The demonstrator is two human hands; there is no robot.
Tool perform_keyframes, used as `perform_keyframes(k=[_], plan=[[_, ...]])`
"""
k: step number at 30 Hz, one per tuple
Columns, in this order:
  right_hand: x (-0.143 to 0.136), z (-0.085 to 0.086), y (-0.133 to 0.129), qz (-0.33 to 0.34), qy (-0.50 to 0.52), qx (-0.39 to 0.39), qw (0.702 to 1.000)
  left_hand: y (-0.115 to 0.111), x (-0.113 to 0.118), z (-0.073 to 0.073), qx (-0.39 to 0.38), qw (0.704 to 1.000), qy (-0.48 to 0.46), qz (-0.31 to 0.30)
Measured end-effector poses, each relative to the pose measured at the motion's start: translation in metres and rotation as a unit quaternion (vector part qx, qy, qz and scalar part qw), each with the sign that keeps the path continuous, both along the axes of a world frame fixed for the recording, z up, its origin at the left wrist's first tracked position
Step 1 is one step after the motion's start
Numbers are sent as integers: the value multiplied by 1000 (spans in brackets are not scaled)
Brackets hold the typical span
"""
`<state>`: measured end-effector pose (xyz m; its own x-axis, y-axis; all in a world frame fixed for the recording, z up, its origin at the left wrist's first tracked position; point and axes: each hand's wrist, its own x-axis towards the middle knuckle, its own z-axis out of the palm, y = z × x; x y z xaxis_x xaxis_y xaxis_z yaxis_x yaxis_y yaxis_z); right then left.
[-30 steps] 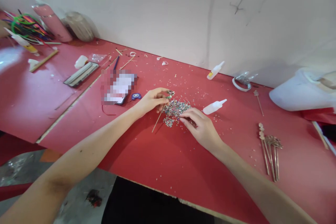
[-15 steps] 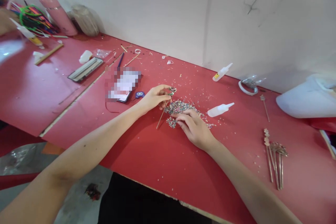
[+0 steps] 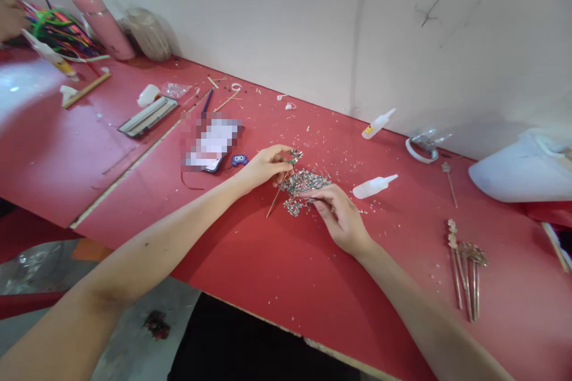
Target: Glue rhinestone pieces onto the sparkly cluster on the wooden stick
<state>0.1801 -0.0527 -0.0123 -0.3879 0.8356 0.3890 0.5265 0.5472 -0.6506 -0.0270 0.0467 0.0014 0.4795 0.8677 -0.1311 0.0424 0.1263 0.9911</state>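
Note:
My left hand [image 3: 273, 165] is closed on a thin hair stick [image 3: 276, 197] with a shiny flower-like ornament [image 3: 295, 155] at its top; the stick slants down to the left. Beside it a pile of small multicoloured rhinestones [image 3: 308, 178] lies on the red table [image 3: 268, 262]. My right hand [image 3: 339, 214] is at the pile's lower right edge, its thumb and index finger close together. Whatever may be between those fingertips is too small to make out. A smaller cluster of stones [image 3: 293, 207] lies just left of the right fingertips.
Glue bottles [image 3: 374, 187] [image 3: 378, 124] stand out right of the pile. Several finished sticks [image 3: 465, 280] lie at right, near a white container [image 3: 518, 172]. A phone [image 3: 213, 144] and blue trinket [image 3: 240, 159] are left. Another person's hand [image 3: 11, 18] shows far left.
My right hand has shifted slightly right, away from the small cluster of stones, along the pile's edge. My left hand keeps its hold on the stick. The other person's hand has moved up a little.

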Motion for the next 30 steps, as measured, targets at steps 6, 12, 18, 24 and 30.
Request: perform_keyframes(k=[6,12,18,24,30], plan=[[11,-1,-3,-21,47,-61,997,2,-1,-5,15,1000,0,-14],[1,-1,3,5,-67,36,997,1,-1,-3,21,1000,-1,-20],[-3,0,3,13,-64,21,998,1,-1,-5,28,999,10,-25],[-12,0,4,-2,-72,26,997,3,-1,-9,44,999,-1,-32],[-9,-4,8,-39,-131,100,986,2,-1,-6,39,999,9,-26]])
